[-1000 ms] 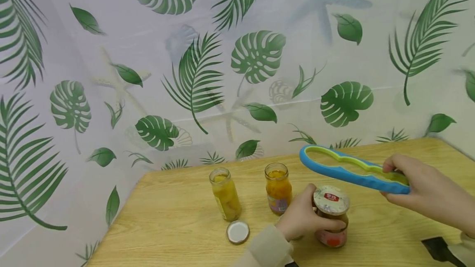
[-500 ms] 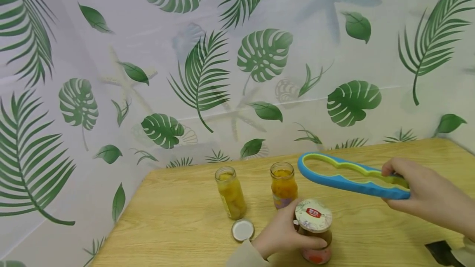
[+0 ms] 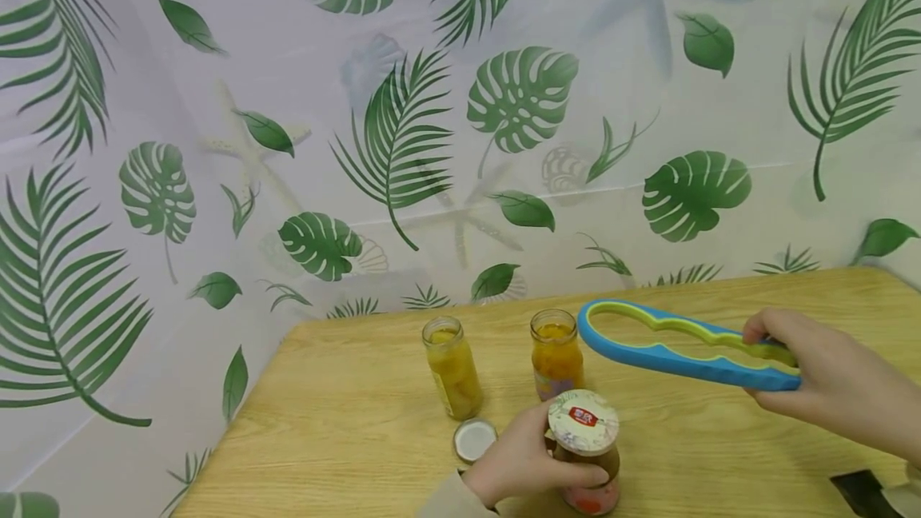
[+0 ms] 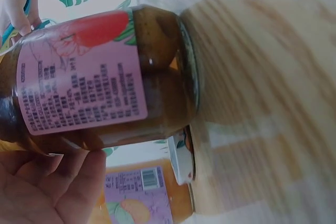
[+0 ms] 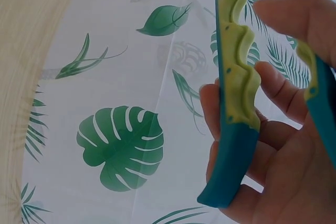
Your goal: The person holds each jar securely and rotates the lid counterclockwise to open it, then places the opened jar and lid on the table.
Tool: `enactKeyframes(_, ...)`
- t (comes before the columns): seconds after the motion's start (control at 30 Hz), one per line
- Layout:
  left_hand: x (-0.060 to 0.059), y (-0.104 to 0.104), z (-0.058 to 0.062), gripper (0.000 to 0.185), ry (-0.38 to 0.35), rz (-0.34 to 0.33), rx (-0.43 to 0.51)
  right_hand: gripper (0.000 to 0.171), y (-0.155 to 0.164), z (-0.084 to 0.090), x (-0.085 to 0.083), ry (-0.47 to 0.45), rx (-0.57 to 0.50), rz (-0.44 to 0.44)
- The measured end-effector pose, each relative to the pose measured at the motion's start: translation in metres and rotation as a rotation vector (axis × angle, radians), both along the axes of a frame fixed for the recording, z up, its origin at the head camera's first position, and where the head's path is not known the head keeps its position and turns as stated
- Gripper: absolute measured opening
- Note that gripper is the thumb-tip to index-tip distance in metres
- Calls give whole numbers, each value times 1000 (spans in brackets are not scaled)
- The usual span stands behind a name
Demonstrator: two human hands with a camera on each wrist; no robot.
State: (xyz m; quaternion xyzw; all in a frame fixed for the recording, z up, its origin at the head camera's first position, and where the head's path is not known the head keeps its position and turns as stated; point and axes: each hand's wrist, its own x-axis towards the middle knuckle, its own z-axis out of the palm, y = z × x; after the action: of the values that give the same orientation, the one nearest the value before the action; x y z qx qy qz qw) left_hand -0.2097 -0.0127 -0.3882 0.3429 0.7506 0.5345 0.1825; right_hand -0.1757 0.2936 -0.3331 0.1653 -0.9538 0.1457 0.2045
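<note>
My left hand (image 3: 520,456) grips a brown-filled glass jar (image 3: 592,496) with a pink label. Its patterned cream lid (image 3: 583,422) is on, and the jar stands upright at the table's front. In the left wrist view the jar's label (image 4: 81,74) fills much of the picture, with the left fingers (image 4: 84,182) along its side. To the right, my right hand (image 3: 827,386) holds a blue and yellow-green jar opener (image 3: 676,364) by its handle end, raised above the table. The opener's wavy inner edge (image 5: 239,72) shows in the right wrist view; its loop surrounds nothing.
Behind the held jar stands a lidless jar of orange fruit (image 3: 557,362). Left of it is a lidless jar of yellow fruit (image 3: 455,378). A loose lid (image 3: 476,440) lies in front, near the left wrist. A leaf-patterned cloth (image 3: 432,142) hangs behind the wooden table (image 3: 324,422).
The left hand has moved the brown jar leftward and nearer the front edge. The jar opener has sunk slightly, still in the right hand. The head view has shifted a little.
</note>
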Motion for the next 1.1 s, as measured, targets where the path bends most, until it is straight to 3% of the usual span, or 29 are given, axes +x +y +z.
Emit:
enactKeyframes(0.23,1,-9,2,45,-18,5,-29,48,-1,0,0,24,7,13)
enactKeyframes(0.53,3,-13,4,48,36,9,-41,48,-6,1,0,19,-26,31)
enactKeyframes(0.77,6,-10,2,51,64,66,-33,66,-17,4,1,-73,-36,24)
enactKeyframes(0.93,6,-9,2,47,127,94,-22,58,-25,2,5,-62,18,46)
enactKeyframes(1.1,7,-10,1,44,94,138,23,55,-36,1,9,-87,23,81)
